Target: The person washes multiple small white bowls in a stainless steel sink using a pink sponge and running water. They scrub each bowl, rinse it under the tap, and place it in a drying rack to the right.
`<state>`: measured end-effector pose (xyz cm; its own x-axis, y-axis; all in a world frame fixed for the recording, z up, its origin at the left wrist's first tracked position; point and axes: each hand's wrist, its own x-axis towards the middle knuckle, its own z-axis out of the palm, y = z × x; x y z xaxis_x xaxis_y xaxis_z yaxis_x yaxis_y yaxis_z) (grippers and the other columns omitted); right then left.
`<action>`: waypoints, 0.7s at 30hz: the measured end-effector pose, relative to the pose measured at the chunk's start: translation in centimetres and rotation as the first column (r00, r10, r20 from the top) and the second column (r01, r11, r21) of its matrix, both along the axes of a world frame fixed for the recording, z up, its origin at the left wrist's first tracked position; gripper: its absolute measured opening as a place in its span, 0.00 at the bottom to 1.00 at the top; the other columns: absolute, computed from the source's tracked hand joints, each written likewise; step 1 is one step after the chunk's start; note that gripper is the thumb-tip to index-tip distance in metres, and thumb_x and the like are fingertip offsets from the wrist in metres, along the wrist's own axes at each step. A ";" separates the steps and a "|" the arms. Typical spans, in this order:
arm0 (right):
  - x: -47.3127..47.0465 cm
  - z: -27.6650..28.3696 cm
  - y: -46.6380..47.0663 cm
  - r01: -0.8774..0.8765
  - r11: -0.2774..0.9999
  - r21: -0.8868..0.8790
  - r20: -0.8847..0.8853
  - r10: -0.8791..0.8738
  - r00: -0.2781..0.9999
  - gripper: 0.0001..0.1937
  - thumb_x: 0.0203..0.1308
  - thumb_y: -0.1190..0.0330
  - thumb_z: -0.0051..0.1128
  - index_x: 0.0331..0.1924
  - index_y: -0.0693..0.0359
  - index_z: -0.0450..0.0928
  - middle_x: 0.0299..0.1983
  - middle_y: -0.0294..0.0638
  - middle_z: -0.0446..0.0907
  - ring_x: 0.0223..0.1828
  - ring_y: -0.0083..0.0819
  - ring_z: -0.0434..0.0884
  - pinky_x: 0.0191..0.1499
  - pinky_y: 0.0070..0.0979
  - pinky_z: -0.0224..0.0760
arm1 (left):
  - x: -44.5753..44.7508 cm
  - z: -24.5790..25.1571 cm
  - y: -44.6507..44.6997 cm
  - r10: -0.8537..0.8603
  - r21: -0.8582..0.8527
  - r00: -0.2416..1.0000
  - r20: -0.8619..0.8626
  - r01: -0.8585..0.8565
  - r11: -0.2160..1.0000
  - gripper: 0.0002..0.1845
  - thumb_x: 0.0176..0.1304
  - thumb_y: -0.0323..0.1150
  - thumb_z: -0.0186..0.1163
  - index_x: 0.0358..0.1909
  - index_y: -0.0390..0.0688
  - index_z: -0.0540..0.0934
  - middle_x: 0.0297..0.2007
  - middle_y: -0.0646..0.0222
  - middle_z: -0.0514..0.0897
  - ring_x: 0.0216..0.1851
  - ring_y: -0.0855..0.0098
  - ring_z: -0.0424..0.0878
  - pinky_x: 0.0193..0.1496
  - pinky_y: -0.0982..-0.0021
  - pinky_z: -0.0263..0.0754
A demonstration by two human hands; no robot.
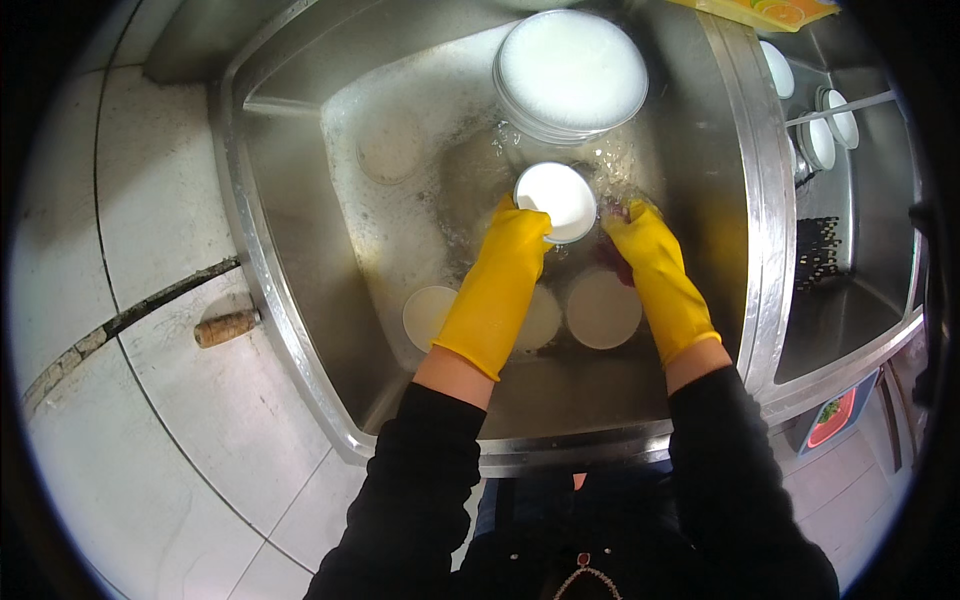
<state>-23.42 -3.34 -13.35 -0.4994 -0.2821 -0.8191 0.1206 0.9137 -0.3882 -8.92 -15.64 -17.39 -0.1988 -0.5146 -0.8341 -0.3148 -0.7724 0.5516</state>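
My left hand (517, 229), in a yellow rubber glove, grips a small white bowl (556, 201) by its near left rim, tilted so that its inside shows. To the right, my right hand (637, 225), gloved alike, is closed on a dark red cloth (616, 262) partly under the water. Both hands are over a stainless steel sink (315, 247) of cloudy, foamy water. Beyond the bowl rises a stack of large white plates (572, 71), with foam on the top one. Round white dishes (604, 309) lie beneath the surface around my forearms, partly hidden by them.
The right basin (817, 307) holds white bowls (817, 141) and a bundle of dark chopsticks (817, 251). A yellow package (757, 11) rests over the divider (761, 187). Left of the sink is a wooden handle (225, 328) by white tiles (165, 195). A blue-and-red container (834, 416) stands low at right.
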 end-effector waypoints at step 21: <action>4.8 -1.1 -3.3 0.942 0.322 -0.088 0.680 -0.672 0.294 0.13 0.70 0.69 0.62 0.56 0.62 0.80 0.49 0.42 0.86 0.45 0.34 0.86 0.50 0.33 0.82 | -3.0 7.0 1.1 -0.174 -0.434 0.962 -0.209 0.068 0.898 0.37 0.42 0.12 0.54 0.60 0.40 0.81 0.55 0.59 0.84 0.54 0.64 0.83 0.61 0.69 0.76</action>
